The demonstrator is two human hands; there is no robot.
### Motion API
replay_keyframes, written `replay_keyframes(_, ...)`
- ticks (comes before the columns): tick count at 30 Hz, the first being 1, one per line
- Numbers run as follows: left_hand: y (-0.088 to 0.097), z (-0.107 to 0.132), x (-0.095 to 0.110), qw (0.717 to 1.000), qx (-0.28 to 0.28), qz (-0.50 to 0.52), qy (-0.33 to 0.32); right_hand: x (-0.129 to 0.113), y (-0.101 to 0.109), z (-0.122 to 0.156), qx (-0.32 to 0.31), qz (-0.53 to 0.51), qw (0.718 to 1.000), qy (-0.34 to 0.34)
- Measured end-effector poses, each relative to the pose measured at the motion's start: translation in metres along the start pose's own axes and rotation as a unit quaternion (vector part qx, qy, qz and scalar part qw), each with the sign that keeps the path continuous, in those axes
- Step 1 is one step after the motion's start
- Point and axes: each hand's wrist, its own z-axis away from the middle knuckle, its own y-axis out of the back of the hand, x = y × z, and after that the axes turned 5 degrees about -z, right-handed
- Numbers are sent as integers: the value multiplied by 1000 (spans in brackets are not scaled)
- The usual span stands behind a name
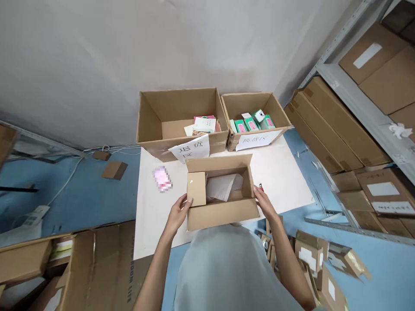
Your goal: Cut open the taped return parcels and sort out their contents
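An open cardboard box [222,214] stands on the white table [285,172] right in front of me, its flaps spread outward. White paper [222,186] lies inside it. My left hand [179,210] grips the box's left side, thumb by the left flap. My right hand [264,201] holds the box's right side. A small red thing [261,187] shows just past my right fingers.
Two open cartons with paper labels stand at the table's back: a large one [152,125] with a few packets, a smaller one [279,114] with green packets. A blurred pink item [162,179] lies left. Shelves of boxes [333,129] rise right; cartons litter the blue floor.
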Motion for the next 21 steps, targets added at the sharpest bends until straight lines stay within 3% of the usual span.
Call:
replay_keyframes(4, 3, 8, 19, 998, -36, -3, -41, -7, -19, 2, -21, -20, 999, 13)
replay_keyframes(8, 12, 21, 31, 998, -25, -10, -63, -13, -14, 21, 3, -2, 999, 47)
replay_keyframes(15, 22, 45, 77, 993, -44, -22, -104, -28, 2, 102, 88, -17, 993, 73)
replay_keyframes(21, -2, 45, 108, 975, -124, -56, -178, -30, 17, 179, 199, -45, 977, 63)
